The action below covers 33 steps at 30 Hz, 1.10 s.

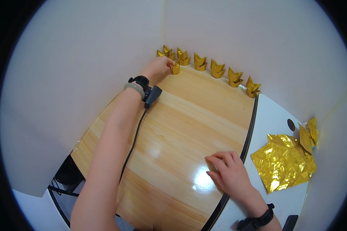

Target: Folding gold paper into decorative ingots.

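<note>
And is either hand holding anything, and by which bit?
The left hand touches a gold piece at its upper left; whether it grips can't be told. The right hand holds nothing.

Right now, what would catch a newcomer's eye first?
A row of folded gold pieces along the far wall stands out first, the left hand at its left end. Next comes crinkled gold foil on the white surface at right, then the right hand over the wooden tabletop.
</note>
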Tool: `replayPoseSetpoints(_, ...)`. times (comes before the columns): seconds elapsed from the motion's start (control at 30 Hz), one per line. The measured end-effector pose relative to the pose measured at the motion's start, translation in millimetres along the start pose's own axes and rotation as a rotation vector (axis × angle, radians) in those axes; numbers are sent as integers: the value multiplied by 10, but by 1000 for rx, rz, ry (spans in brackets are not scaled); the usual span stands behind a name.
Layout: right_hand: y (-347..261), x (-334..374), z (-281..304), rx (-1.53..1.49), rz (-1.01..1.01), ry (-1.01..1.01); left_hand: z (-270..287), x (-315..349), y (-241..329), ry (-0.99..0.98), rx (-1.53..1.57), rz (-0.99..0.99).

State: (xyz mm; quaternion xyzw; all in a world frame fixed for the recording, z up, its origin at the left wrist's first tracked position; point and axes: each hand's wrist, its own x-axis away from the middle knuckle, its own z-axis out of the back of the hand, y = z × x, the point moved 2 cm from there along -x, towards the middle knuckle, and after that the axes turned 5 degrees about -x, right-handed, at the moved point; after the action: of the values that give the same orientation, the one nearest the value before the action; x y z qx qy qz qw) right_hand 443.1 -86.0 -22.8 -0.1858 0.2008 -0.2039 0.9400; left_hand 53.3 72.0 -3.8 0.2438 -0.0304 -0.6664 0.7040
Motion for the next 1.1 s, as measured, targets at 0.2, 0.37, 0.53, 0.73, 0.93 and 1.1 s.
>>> replayPoseSetpoints(0.2, -67, -34, -8, -13, 23, -1, -91, 22, -44, 176, -142, 72)
replayPoseSetpoints(0.37, -46, -18, -5, -22, 1, -11, -193, -5, 81, 267, -307, 122)
replayPoseSetpoints(0.53, -67, -23, 11, -16, 11, -17, -272, -98, 113, 351, -523, 91)
replayPoseSetpoints(0.73, -59, -11, -19, -14, 26, 9, -305, -77, 176, 377, -478, 58)
replayPoseSetpoints(0.93, -48, -13, -19, -16, 37, 21, -250, 135, 71, 286, -280, 166)
replayPoseSetpoints(1.1, -40, -16, -1, -4, 38, 20, -329, 317, 3, 100, -301, 35)
